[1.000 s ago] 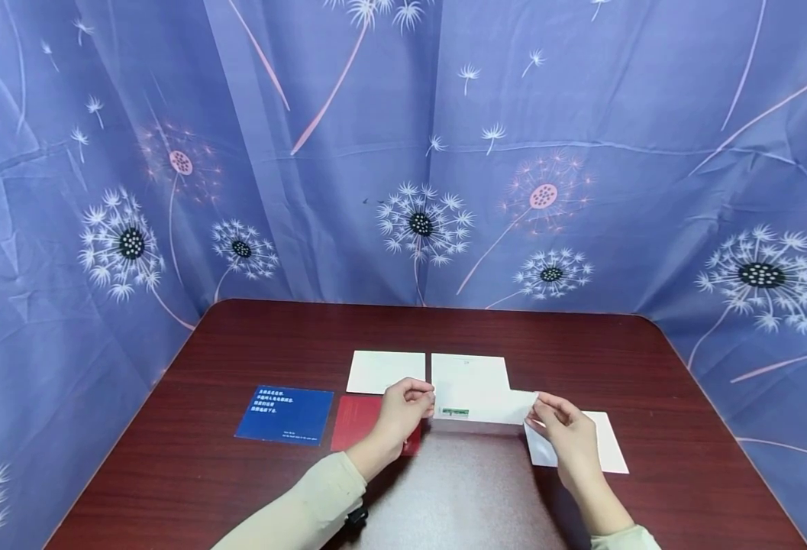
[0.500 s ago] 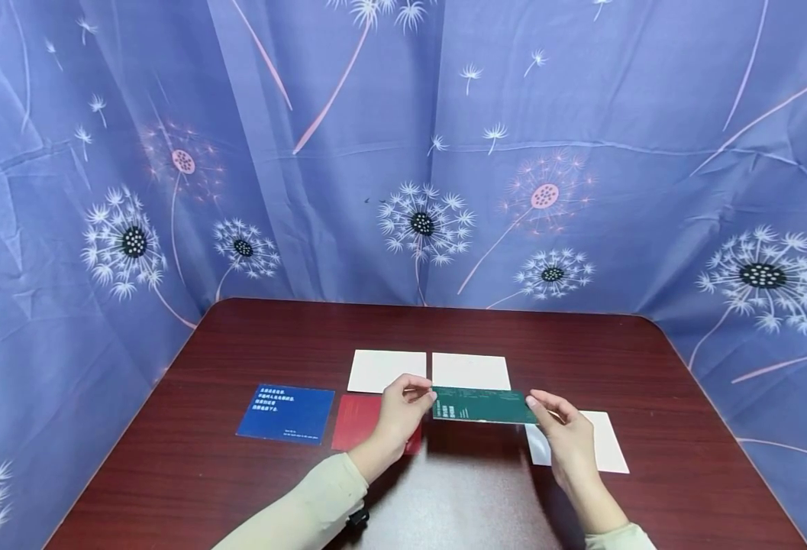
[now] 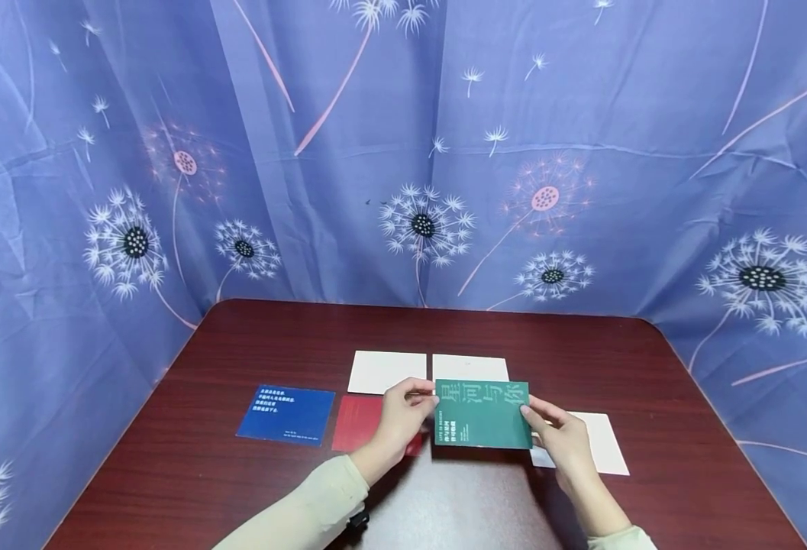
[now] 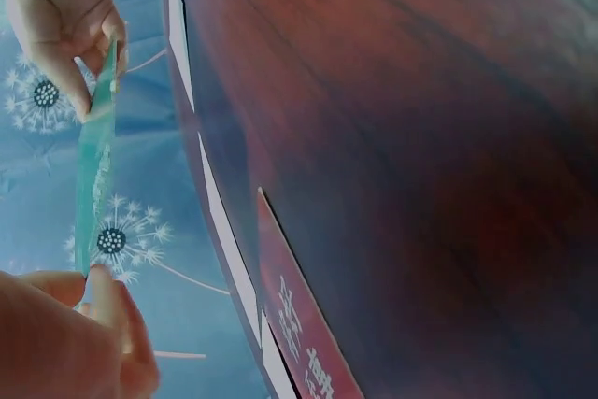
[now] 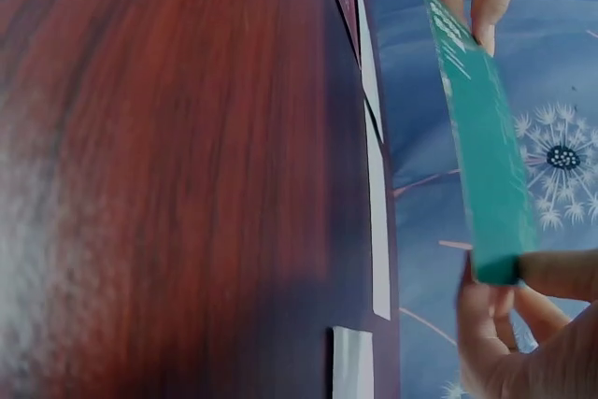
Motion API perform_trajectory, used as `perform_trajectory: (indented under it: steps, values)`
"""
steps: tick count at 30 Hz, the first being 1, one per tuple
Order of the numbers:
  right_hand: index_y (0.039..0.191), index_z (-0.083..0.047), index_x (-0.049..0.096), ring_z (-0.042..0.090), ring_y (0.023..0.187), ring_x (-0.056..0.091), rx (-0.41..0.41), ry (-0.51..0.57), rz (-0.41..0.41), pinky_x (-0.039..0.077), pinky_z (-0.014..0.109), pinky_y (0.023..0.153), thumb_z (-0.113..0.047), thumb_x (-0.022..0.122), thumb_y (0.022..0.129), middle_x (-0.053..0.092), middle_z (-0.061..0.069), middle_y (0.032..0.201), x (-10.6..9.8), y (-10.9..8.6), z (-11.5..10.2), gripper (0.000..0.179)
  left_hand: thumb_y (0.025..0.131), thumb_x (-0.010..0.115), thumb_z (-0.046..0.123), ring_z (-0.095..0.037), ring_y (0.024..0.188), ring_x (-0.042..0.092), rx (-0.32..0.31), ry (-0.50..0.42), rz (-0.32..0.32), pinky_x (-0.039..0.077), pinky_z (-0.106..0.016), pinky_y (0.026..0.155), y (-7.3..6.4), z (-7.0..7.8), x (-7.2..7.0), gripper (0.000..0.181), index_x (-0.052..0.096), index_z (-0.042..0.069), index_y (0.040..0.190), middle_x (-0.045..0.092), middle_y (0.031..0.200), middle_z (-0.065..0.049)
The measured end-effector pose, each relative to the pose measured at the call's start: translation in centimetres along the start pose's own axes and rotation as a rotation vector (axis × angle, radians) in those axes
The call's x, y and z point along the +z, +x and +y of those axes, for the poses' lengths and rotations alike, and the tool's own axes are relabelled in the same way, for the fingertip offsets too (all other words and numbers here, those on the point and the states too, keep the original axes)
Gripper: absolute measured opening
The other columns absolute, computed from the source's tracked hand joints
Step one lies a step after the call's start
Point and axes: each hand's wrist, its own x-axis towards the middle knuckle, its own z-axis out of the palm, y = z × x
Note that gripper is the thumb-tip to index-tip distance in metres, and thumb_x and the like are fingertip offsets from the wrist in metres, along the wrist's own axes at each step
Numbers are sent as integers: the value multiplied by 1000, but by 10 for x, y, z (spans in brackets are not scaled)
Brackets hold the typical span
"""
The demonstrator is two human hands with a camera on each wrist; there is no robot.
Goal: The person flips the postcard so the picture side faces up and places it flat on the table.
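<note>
A green postcard [image 3: 482, 414] with pale Chinese characters is held above the table, its printed side facing me. My left hand [image 3: 399, 420] pinches its left edge between thumb and fingers. At the opposite edge my right hand [image 3: 564, 439] pinches it the same way. In the left wrist view the postcard [image 4: 96, 165] appears nearly edge-on, spanning the two hands. The right wrist view shows the green postcard [image 5: 486, 147] lifted clear of the tabletop. Behind my left hand lies a red card [image 3: 356, 420], partly covered by that hand.
A blue card [image 3: 286, 414] with white text lies at the left on the dark red-brown table [image 3: 272, 328]. Two white cards, one at the back left [image 3: 385, 370] and one at the back right [image 3: 468, 367], lie side by side. Another white card [image 3: 608, 443] is partly behind my right hand.
The postcard has been turned over between my hands: its white side showed first, then the green side at a steep slant, now the green side in full. Both hands keep nearly the same places.
</note>
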Motion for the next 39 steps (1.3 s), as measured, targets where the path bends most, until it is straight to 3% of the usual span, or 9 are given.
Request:
perform_trajectory:
  steps: [3,10,15,22,31,39]
  values:
    - [131,6,54,9,79,63,-18,-41,-47,58,26,68,-10,62,93,63,18,106,-2,-1,1,42,81,68,-7,-12,67,63,-3,5,-6,58,-37,58,1,-2,-1,25,67,-2,105,65,87,-11]
    - [131,7,53,9,76,60,-32,-55,-83,58,28,68,-2,65,89,60,10,92,-3,1,5,45,79,69,-5,-12,50,59,-82,119,-54,43,-22,37,-2,-6,-3,43,63,10,118,62,81,0]
    - [129,5,57,12,72,62,-47,-73,-84,59,30,65,1,67,85,60,10,88,-2,4,6,45,75,69,-11,-11,45,55,-45,214,-99,49,-31,37,-3,-7,-5,50,58,4,122,58,74,-1]
    - [125,9,57,19,65,66,-99,-125,-107,59,31,57,7,69,80,62,12,81,1,6,9,47,71,68,-17,-9,42,51,-1,315,-170,53,-28,42,0,-14,-7,56,51,-7,123,53,67,-1]
    - [126,12,54,17,54,62,-146,-317,-162,54,26,49,4,73,73,60,6,77,-1,10,12,57,72,72,-11,-13,43,56,42,500,-226,51,-23,41,3,-23,-3,53,49,-11,120,52,69,-2]
    - [124,15,55,12,47,55,-184,-444,-188,45,21,41,3,73,71,56,3,70,2,12,17,57,75,75,-7,-13,41,55,33,678,-244,49,-20,39,2,-19,5,53,47,-12,120,51,63,-3]
